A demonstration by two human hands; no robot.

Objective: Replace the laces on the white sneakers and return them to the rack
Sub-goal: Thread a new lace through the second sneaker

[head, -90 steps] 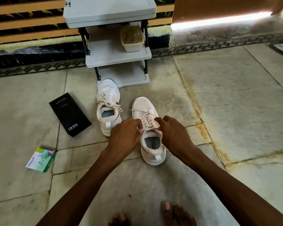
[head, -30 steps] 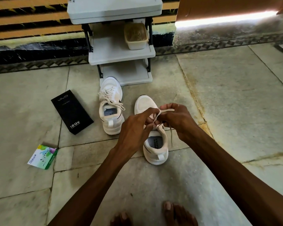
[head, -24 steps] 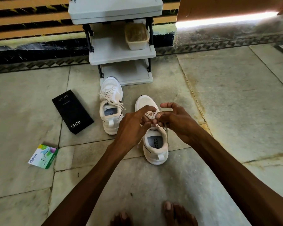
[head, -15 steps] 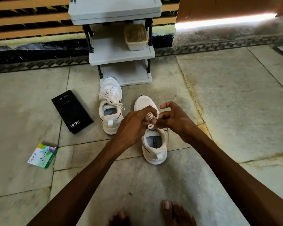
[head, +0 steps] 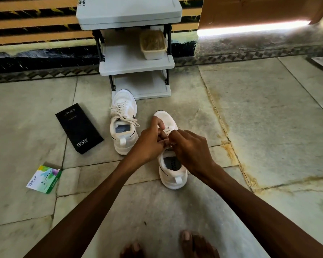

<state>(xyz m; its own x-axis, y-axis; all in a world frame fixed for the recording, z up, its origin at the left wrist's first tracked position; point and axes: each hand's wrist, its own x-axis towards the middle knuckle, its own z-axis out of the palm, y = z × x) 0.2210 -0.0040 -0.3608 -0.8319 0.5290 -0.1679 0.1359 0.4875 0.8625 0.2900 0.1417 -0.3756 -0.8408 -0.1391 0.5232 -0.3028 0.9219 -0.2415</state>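
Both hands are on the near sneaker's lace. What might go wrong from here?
The left hand and right hand cover the lace they pinch, so a skipped eyelet or loose knot on the near sneaker might go unnoticed. The far sneaker has lace ends lying loose over its sides; they might snag when it is lifted to the rack.

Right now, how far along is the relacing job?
Done: the far sneaker looks fully laced. In hand: the left hand and right hand pinch the lace over the near sneaker, apparently tying it. Left: finish that knot, then put both sneakers on the rack; both sit on the floor.
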